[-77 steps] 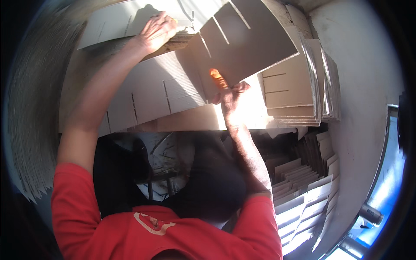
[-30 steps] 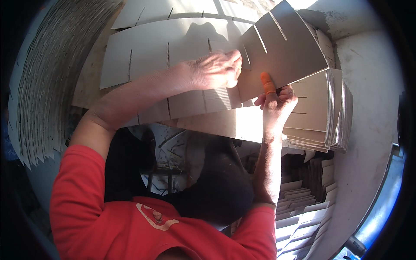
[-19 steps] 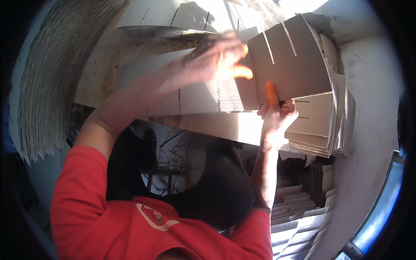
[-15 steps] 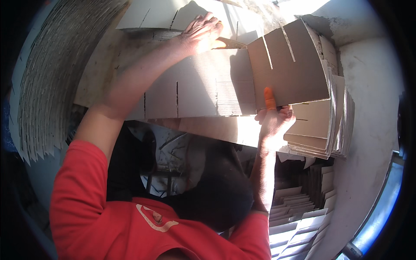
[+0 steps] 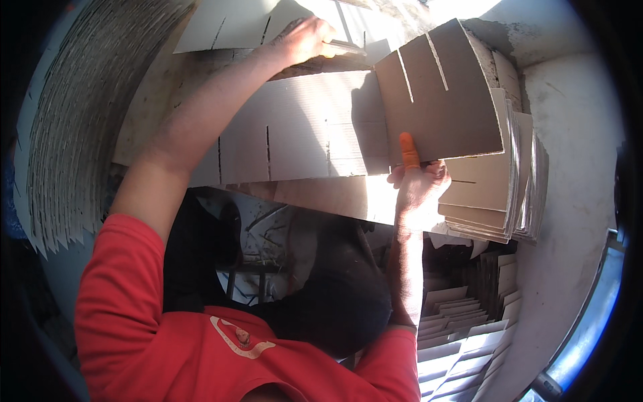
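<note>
Left hand (image 5: 305, 39) is stretched way out to the far end of the pale slotted cardboard sheet (image 5: 295, 137), fingers curled over its top edge. Right hand (image 5: 418, 184), with an orange cover on one finger (image 5: 407, 151), is pinching the lower edge of the brown slotted sheet (image 5: 439, 94). That one sits on a stack of similar sheets (image 5: 499, 194), and the pale sheet lies just left of it on the table (image 5: 151, 100).

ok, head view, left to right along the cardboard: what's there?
Fanned stack of cardboard sheets → left hand on the far sheet → pale slotted sheet → right hand, orange-covered finger up → brown slotted sheet → stack of slotted sheets → grey wall.
</note>
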A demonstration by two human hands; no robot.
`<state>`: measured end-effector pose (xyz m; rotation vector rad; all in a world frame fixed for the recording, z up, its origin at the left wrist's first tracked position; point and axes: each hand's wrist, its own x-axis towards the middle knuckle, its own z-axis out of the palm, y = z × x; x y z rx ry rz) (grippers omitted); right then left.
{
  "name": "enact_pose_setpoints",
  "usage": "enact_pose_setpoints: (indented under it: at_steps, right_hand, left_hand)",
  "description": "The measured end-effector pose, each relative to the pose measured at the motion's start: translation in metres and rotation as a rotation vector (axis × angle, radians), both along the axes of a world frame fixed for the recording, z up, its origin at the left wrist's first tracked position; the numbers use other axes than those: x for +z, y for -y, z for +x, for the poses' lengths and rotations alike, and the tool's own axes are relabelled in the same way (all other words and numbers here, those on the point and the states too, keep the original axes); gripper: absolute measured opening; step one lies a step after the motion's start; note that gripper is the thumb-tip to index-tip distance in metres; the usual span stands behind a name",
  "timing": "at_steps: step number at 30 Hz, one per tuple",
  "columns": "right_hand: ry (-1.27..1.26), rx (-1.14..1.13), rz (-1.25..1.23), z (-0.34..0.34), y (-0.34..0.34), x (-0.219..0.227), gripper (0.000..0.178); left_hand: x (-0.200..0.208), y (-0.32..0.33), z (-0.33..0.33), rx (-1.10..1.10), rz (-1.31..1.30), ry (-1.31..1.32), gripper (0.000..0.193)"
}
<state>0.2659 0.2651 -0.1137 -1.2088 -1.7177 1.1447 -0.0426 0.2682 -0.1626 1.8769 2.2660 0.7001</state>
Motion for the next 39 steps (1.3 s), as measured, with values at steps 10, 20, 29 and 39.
enact_pose_setpoints:
  at_steps: [10,20,29,39]
  right_hand:
    - [-0.008,0.009,-0.037,0.0,0.001,0.005,0.009]
    - [-0.044,0.025,-0.048,0.0,0.0,0.0,0.01]
    - [0.131,0.038,-0.045,-0.005,0.001,0.011,0.02]
    - [0.253,0.082,-0.08,-0.013,-0.001,0.023,0.013]
  left_hand:
    - [0.011,-0.008,-0.023,-0.075,-0.012,0.232,0.019]
    - [-0.018,-0.021,-0.004,-0.072,0.04,-0.156,0.012]
    - [0.016,-0.004,0.022,-0.221,0.5,-0.554,0.012]
    - [0.041,0.029,0.073,-0.51,0.552,-0.722,0.027]
